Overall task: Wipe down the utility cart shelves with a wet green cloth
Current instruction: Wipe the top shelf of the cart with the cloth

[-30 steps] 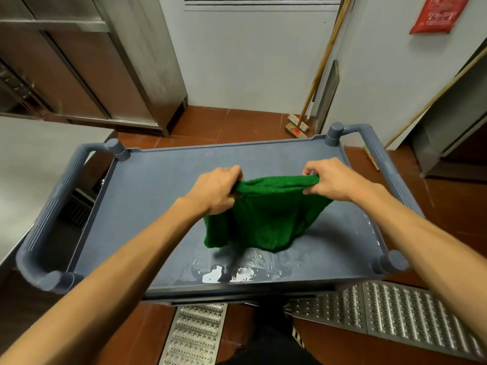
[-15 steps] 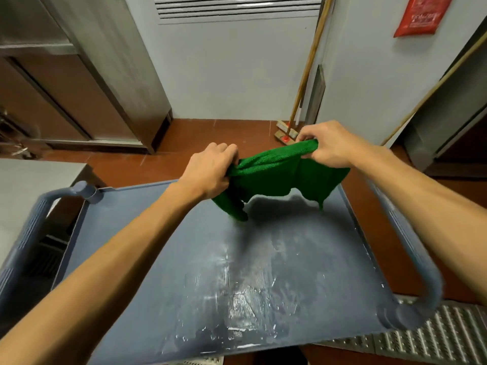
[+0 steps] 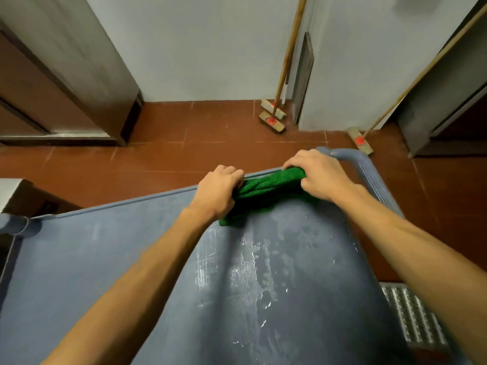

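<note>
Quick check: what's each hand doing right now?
Left hand: closed, gripping the green cloth.
Right hand: closed, gripping the same cloth's other end.

The person's arms show as two long forearms, slim and lightly muscled; the left forearm (image 3: 147, 272) and the right forearm (image 3: 411, 254) are both bare from the lower edge of the view up to the wrist; the left hand (image 3: 220, 192) and the right hand (image 3: 320, 176) are bare as well; the knuckles stand out as low ridges above the bare fingers (image 3: 295, 160).

2 brooms (image 3: 272, 124) by wall (image 3: 200, 48)
</note>
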`<state>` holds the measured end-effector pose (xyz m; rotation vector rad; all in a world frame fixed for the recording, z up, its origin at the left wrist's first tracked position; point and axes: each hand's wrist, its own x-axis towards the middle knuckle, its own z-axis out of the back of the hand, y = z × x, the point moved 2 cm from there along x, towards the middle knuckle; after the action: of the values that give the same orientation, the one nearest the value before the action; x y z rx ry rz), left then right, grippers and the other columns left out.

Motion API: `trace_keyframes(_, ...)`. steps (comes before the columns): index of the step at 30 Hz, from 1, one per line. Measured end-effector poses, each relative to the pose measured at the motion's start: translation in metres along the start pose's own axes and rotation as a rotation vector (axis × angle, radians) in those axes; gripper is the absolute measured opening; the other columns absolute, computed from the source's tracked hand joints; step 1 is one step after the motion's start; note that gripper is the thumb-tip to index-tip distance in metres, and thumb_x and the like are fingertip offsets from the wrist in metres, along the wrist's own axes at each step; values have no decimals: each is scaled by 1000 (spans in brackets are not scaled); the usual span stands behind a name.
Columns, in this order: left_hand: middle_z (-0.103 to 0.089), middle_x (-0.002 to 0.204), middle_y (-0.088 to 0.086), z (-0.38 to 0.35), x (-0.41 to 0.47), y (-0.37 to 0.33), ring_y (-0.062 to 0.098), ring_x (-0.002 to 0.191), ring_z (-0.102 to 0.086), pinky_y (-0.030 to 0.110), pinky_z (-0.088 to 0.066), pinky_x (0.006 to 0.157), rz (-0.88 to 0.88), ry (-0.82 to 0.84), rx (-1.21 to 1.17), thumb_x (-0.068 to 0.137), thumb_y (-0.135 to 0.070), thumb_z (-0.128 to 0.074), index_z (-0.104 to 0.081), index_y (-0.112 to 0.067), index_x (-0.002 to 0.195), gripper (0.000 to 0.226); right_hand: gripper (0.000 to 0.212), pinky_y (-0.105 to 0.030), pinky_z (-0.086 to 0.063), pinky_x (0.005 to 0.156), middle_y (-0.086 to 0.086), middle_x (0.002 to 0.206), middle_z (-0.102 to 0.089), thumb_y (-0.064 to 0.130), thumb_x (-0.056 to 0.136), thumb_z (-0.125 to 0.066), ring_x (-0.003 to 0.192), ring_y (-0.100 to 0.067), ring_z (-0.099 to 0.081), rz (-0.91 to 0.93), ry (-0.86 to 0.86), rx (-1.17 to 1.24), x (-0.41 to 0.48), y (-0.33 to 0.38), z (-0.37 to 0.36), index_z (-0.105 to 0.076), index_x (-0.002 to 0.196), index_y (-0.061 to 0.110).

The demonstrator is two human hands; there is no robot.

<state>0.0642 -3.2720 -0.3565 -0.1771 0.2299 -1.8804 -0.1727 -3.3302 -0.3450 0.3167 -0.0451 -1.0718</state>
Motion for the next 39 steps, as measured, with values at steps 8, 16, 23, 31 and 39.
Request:
trace_keyframes(8,-63,96,14,-70,13,12,39,87,-58,38,-34,60,72,127,14,74,2,-55,-53,-12,99,29,52,-37,-34,86,-1,110,-64,-8,70,-65,106,-29,-48,31,-99,25,19,-23,-90,-66,113,22)
trace_keyframes(16,-69,106,5,-86,0,19,31,96,-56,42,-47,86,65,95,-65,75,-47,-47,-56,-17,111,48,54,-42,-44,86,0,119,-55,43,79,-56,110,-28,-46,-26,-174,134,-1,-14,-121,-55,132,29)
trace_keyframes(23,-62,117,1,-92,-11,-1,32,103,-54,43,-48,82,167,90,-6,85,-44,-45,-53,-19,118,42,39,-41,-42,82,-1,111,-58,50,99,-41,96,-28,-48,-97,-240,26,-18,-1,-129,-56,127,28)
trace_keyframes(31,-66,111,1,-94,-40,-18,31,100,-54,42,-43,85,202,130,-38,79,-40,-46,-56,-20,114,42,36,-41,-44,79,-3,103,-57,36,98,-52,89,-28,-50,-50,-214,62,-55,8,-134,-53,133,28)
trace_keyframes(39,-68,108,1,-101,-77,-38,29,100,-56,41,-42,87,186,100,-26,82,-35,-57,-58,-20,112,34,31,-35,-35,78,0,101,-54,29,97,-56,89,-22,-47,-23,-155,34,-86,17,-137,-55,128,31)
